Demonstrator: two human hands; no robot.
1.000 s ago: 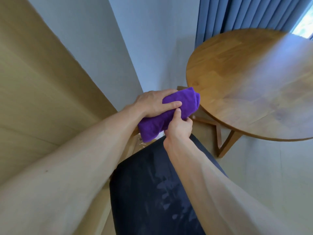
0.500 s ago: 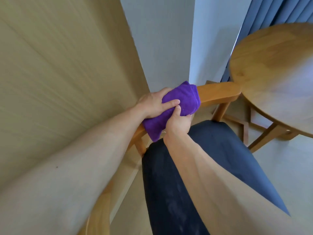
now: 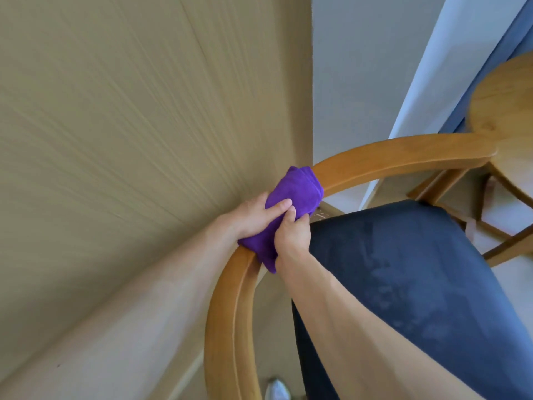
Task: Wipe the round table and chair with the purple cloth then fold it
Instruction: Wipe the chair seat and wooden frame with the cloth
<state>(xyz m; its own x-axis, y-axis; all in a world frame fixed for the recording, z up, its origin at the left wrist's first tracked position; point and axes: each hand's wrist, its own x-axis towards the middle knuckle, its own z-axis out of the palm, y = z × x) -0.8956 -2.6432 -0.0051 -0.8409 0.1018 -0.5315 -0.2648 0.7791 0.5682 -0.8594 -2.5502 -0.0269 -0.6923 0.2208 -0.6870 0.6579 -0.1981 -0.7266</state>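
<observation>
The purple cloth (image 3: 298, 192) is wrapped over the curved wooden backrest rail of the chair (image 3: 398, 157), at the bend of the rail. My left hand (image 3: 253, 216) grips the cloth from the outer side. My right hand (image 3: 292, 232) pinches it from the seat side, thumb up against the left fingers. The chair's dark blue seat cushion (image 3: 403, 269) lies to the right of my hands. Only an edge of the round wooden table (image 3: 507, 111) shows at the far right, behind the end of the rail.
A beige wood-grain wall panel (image 3: 144, 125) stands close on the left of the chair. A pale wall corner (image 3: 360, 67) and blue curtain (image 3: 490, 59) are behind. Table legs (image 3: 450, 186) cross beyond the seat. A shiny small object (image 3: 277, 389) lies on the floor below.
The view has swung left and down: the table slid to the right edge and the chair rail came into view. Both hands keep the cloth, now farther along the rail's bend.
</observation>
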